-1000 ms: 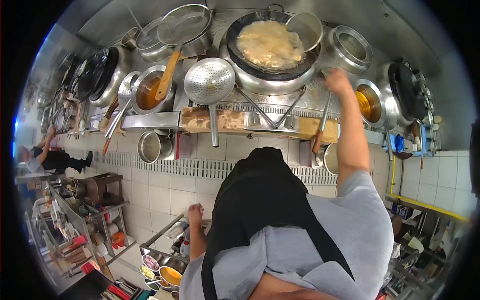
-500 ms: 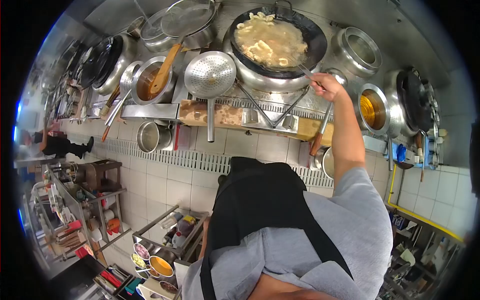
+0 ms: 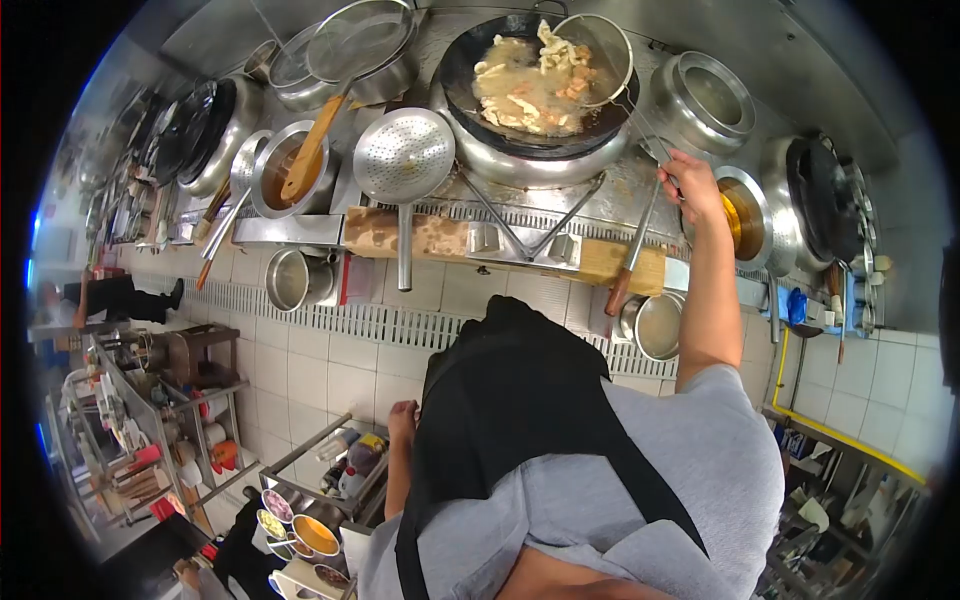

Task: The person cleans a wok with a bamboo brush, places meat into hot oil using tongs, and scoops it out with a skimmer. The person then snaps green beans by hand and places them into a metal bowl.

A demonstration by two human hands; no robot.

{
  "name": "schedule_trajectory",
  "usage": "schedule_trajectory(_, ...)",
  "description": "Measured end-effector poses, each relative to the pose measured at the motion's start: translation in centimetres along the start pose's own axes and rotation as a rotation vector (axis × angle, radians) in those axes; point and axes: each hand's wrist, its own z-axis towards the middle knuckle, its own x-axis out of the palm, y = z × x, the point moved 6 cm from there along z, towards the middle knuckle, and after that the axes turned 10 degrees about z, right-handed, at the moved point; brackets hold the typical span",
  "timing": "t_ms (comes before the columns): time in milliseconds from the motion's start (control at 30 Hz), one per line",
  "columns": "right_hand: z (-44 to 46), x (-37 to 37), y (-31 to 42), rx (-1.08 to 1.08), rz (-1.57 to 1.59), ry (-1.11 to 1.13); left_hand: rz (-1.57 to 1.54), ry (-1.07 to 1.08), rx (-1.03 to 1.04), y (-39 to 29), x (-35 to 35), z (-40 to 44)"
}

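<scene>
My right hand (image 3: 690, 187) is closed around the handle of a wire mesh strainer (image 3: 622, 50). The strainer is tilted over the right side of a black wok (image 3: 460, 85), with pale pieces of food (image 3: 560, 48) at its left edge. More pale battered pieces (image 3: 520, 110) lie in bubbling oil in the wok. Below my right hand, a ladle with a wooden handle (image 3: 622, 290) leans over the counter edge. My left hand (image 3: 403, 415) hangs by my hip beside the apron, fingers curled, with nothing visible in it.
A perforated skimmer (image 3: 404, 155) sits left of the wok, and a pot with a wooden paddle (image 3: 318, 150) farther left. Beside my right wrist is a pot of amber oil (image 3: 742, 215). Behind me stands a cart with bowls (image 3: 318, 535); a person in black (image 3: 245, 550) is beside it.
My right hand has moved right and down, drawing the mesh strainer up from the oil to the wok's right side. My left hand has come into view. A person has appeared at lower left.
</scene>
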Motion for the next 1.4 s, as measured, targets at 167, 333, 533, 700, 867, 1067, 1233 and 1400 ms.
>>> schedule_trajectory(167,0.6,-0.8,0.0,-0.094,-0.104,-0.028,-0.061,0.022,-0.032,-6.4,-1.4,-0.1)
schedule_trajectory(333,-1.2,-1.1,1.7,-0.280,-0.397,-0.165,-0.018,0.057,-0.058,-2.6,-1.3,0.9)
schedule_trajectory(533,-1.9,2.6,0.9,-0.489,-0.829,-0.144,0.339,0.046,-0.159,10.4,1.7,3.8)
schedule_trajectory(700,2.3,4.0,0.1,-0.506,-0.822,-0.146,0.207,0.001,0.014,13.8,2.9,5.0)
schedule_trajectory(867,-5.7,3.7,4.4,-0.417,-0.764,-0.107,0.178,-0.038,0.001,2.5,-1.1,-0.5)
schedule_trajectory(1067,-5.8,3.7,0.5,-0.519,-0.938,-0.049,0.104,0.027,0.032,3.7,-0.1,0.4)
schedule_trajectory(1233,-3.0,4.8,1.7,-0.432,-0.790,-0.101,0.377,-0.028,0.336,4.9,0.4,2.1)
schedule_trajectory(1400,-7.3,4.8,4.6,-0.454,-0.644,-0.013,-0.088,0.025,-0.175,-0.7,-1.3,-1.5)
